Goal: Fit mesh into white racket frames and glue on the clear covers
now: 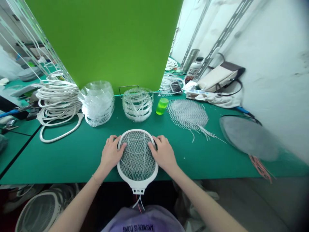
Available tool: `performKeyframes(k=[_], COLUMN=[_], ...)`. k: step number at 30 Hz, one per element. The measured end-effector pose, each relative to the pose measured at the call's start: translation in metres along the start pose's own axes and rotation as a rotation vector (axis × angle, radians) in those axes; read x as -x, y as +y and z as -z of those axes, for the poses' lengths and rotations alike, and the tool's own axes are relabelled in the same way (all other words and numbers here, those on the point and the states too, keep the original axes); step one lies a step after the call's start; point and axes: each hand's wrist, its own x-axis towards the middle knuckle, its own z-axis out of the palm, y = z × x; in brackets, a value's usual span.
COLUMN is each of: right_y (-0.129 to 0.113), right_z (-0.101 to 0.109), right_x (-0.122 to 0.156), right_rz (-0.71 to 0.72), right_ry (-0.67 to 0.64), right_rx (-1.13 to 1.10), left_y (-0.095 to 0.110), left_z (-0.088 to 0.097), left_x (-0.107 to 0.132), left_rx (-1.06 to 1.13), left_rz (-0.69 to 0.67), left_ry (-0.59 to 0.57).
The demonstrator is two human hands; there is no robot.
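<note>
A white-framed mesh racket head [138, 158], like that of an electric fly swatter, lies at the table's front edge with its neck and loose wires towards me. My left hand [112, 151] grips its left rim, thumb over the mesh. On the opposite rim, my right hand [164, 153] holds on in the same way, its thumb on the mesh. Beyond it stand a stack of clear plastic rings [98, 104] and a lower stack of whitish rings [138, 104]. A small green jar [162, 106] is close by. Cut mesh sheets [187, 113] lie to the right.
White racket frames [58, 100] are piled at the left. Grey mesh discs [248, 137] with reddish wires lie far right. A green panel [106, 42] rises behind. A bag [219, 77] and a bottle [193, 69] stand back right. More framed heads [40, 211] sit below the table, left.
</note>
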Motion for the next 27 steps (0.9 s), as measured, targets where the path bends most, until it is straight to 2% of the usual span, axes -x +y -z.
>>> performKeyframes(k=[3, 5, 7, 8, 10, 12, 14, 16, 18, 21, 24, 27], right_y=[-0.02, -0.035, -0.051, -0.058, -0.069, -0.076, -0.079, -0.08, -0.08, -0.082, -0.088, -0.098], right_z=[-0.008, -0.001, 0.015, 0.026, 0.048, 0.069, 0.084, 0.094, 0.098, 0.102, 0.106, 0.11], right_x=[0.031, 0.045, 0.059, 0.066, 0.079, 0.089, 0.095, 0.098, 0.1, 0.102, 0.102, 0.1], right_rz=[-0.075, -0.177, -0.235, -0.215, -0.071, 0.132, 0.298, 0.391, 0.417, 0.412, 0.473, 0.528], right_ry=[0.108, 0.151, 0.138, 0.101, -0.003, -0.092, -0.143, -0.178, -0.214, -0.266, -0.317, -0.313], right_rx=[-0.222, -0.467, -0.681, -0.753, -0.825, -0.823, -0.789, -0.76, -0.764, -0.773, -0.719, -0.689], left_y=[0.008, 0.012, 0.013, 0.011, 0.008, 0.01, 0.018, 0.03, 0.041, 0.048, 0.047, 0.044], left_z=[-0.006, -0.008, -0.007, -0.006, 0.002, 0.018, 0.04, 0.061, 0.076, 0.082, 0.077, 0.073], left_x=[0.025, 0.051, 0.082, 0.097, 0.123, 0.139, 0.145, 0.144, 0.142, 0.144, 0.153, 0.16], left_rx=[0.095, 0.214, 0.451, 0.591, 0.832, 0.937, 0.901, 0.759, 0.727, 0.733, 0.646, 0.664], left_rz=[0.041, 0.085, 0.106, 0.099, 0.055, -0.048, -0.195, -0.322, -0.408, -0.474, -0.502, -0.514], left_ry=[0.062, 0.115, 0.21, 0.273, 0.359, 0.271, 0.05, -0.125, -0.196, -0.189, -0.146, -0.159])
